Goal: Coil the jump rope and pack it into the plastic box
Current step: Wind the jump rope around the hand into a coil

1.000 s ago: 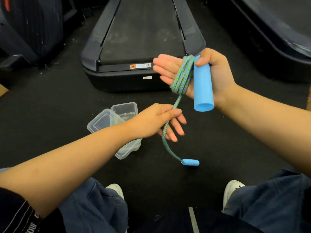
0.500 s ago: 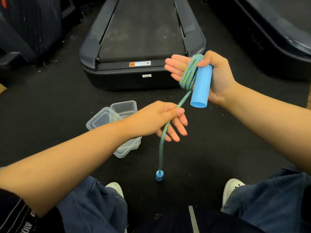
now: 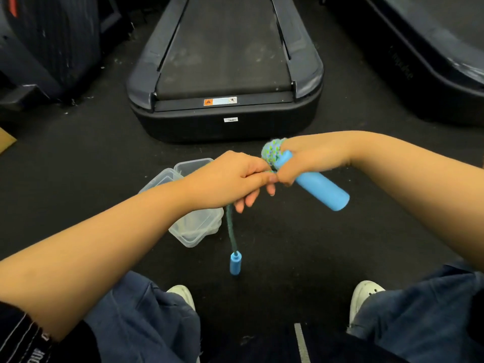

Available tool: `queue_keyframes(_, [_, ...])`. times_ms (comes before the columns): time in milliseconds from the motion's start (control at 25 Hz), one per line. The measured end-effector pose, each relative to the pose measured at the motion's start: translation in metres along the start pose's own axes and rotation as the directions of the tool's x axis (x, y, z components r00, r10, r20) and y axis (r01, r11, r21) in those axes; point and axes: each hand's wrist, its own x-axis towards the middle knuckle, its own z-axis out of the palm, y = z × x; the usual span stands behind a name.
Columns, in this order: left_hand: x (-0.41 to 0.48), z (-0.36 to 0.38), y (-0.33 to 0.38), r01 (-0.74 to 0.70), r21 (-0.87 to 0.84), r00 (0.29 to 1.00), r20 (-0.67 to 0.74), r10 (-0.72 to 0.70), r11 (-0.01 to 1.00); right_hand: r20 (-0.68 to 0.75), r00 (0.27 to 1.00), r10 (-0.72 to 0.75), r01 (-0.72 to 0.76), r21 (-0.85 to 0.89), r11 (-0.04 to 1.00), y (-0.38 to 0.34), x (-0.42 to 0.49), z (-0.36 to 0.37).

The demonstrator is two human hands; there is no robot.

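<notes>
A: Nearest the camera?

B: Blue trouser legs (image 3: 146,320) at the bottom edge, a white shoe (image 3: 183,294) left and another (image 3: 366,297) right, on black floor (image 3: 78,179).

A: Next out?

B: Small blue handle (image 3: 235,263) hangs at the end of the dark loose rope tail (image 3: 231,231), just right of the clear plastic box (image 3: 196,229). Cannot tell whether it touches the floor. Box sits open on the floor, partly under the left forearm, its lid (image 3: 159,179) at the far-left side.

A: Hands?

B: Left hand (image 3: 233,179) is curled over the rope where the tail begins, thumb and forefinger pinched together on it, lower fingers loosely bent. It touches the right hand (image 3: 311,158). Right hand is closed, palm down, around the large blue handle (image 3: 319,189), which sticks out toward the near right. The green-blue coil (image 3: 272,153) is wound around that hand's fingers, on its left side.

A: So the jump rope is off the box?

B: Yes, held above the floor, just right of the box.

A: Farthest?

B: Black treadmill (image 3: 225,74) straight ahead, orange warning sticker (image 3: 220,101) on its near end. Dark machines left and right.
</notes>
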Motion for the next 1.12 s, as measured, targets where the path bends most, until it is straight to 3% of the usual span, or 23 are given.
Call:
queue_keyframes(120, [-0.001, -0.004, 0.000, -0.046, 0.070, 0.999, -0.013, 0.047, 0.996, 0.068, 0.993, 0.096, -0.094, -0.031, 0.995, -0.002, -0.002, 0.005])
queue_keyframes(320, [0.000, -0.011, -0.003, -0.069, 0.195, 0.997, -0.025, 0.075, 0.978, 0.285, 0.914, 0.287, -0.207, -0.281, 0.937, 0.004, 0.000, 0.008])
queue_keyframes(480, [0.000, -0.011, -0.002, -0.113, 0.120, 0.991, -0.057, 0.121, 0.986, 0.422, 0.902, 0.091, -0.081, -0.043, 0.996, 0.002, -0.002, 0.008])
queue_keyframes(640, [0.001, -0.018, 0.000, -0.196, 0.071, 0.967, -0.152, 0.205, 0.978, 0.530, 0.818, -0.222, 0.076, 0.283, 0.956, -0.004, -0.005, 0.009])
queue_keyframes(760, [0.000, -0.019, 0.003, -0.263, 0.018, 0.941, -0.214, 0.261, 0.964, 0.501, 0.727, -0.470, 0.178, 0.523, 0.834, -0.009, -0.003, 0.016])
queue_keyframes(840, [0.002, -0.016, 0.003, -0.263, -0.040, 0.931, -0.271, 0.243, 0.964, 0.399, 0.696, -0.596, 0.229, 0.664, 0.712, -0.012, -0.001, 0.018])
queue_keyframes(920, [0.002, -0.012, 0.005, -0.244, -0.142, 0.933, -0.304, 0.193, 0.959, 0.275, 0.662, -0.698, 0.227, 0.814, 0.535, -0.020, -0.004, 0.020])
queue_keyframes(960, [0.000, -0.011, 0.008, -0.227, -0.224, 0.946, -0.283, 0.160, 0.948, 0.195, 0.648, -0.736, 0.173, 0.904, 0.391, -0.024, -0.006, 0.022])
queue_keyframes(1040, [-0.002, -0.009, 0.013, -0.168, -0.366, 0.977, -0.187, 0.104, 0.915, 0.000, 0.709, -0.705, 0.151, 0.977, 0.152, -0.029, -0.008, 0.022])
queue_keyframes(1120, [-0.001, -0.002, 0.016, -0.147, -0.491, 0.975, -0.218, 0.043, 0.859, -0.064, 0.769, -0.636, 0.216, 0.963, 0.164, -0.027, -0.003, 0.022])
